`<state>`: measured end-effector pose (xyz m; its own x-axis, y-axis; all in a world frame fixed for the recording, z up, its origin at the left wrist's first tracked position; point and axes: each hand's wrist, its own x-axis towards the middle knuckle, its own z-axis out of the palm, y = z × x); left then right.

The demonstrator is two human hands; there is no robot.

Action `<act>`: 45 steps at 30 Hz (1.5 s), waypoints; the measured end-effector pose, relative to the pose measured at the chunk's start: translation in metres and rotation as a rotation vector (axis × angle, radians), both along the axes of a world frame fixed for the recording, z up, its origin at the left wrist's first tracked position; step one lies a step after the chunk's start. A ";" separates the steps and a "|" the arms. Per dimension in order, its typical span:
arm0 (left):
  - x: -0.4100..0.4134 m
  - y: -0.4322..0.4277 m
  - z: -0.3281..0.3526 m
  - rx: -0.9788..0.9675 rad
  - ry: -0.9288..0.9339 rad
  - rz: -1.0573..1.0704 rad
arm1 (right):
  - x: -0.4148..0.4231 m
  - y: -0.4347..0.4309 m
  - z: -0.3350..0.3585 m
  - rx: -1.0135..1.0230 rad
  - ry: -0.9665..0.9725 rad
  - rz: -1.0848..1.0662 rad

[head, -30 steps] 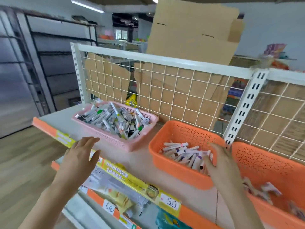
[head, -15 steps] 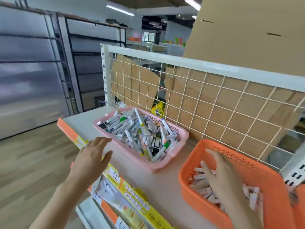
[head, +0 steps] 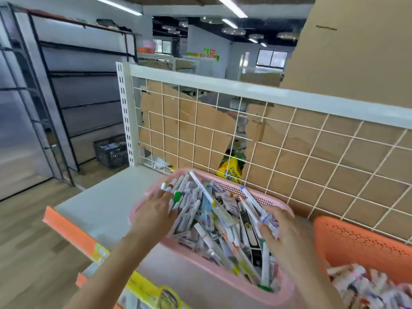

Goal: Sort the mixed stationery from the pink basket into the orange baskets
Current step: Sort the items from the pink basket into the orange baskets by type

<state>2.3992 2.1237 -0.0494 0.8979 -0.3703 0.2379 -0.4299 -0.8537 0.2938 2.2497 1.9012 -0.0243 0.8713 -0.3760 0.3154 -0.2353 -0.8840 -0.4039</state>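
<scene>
Shelf top (head: pixel 100 204), wire-grid back | left hand (head: pixel 153 214): fingers straight, flat on stationery (head: pixel 214 219) | right hand (head: pixel 287 237): grip cannot be determined | pink basket (head: pixel 225 187) under fingers: heaped full | orange basket (head: pixel 356 241) right of fingers: partly filled | progress judged early; bulk unsorted.

Left hand (head: pixel 153 211) and right hand (head: pixel 287 239): both bare, slim fingers. Forearms bare as far as the bottom edge of frame, one at lower left, one at lower right. Right one motion-blurred, finer detail unreadable.
</scene>
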 end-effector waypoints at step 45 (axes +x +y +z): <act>0.088 -0.032 -0.009 -0.144 0.130 -0.083 | 0.117 -0.039 -0.025 0.021 0.461 -0.211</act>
<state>2.4870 2.0922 -0.0582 0.8925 -0.4145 0.1779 -0.4472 -0.7623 0.4679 2.3669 1.8620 -0.0489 0.8223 -0.5614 -0.0935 -0.5663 -0.7906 -0.2329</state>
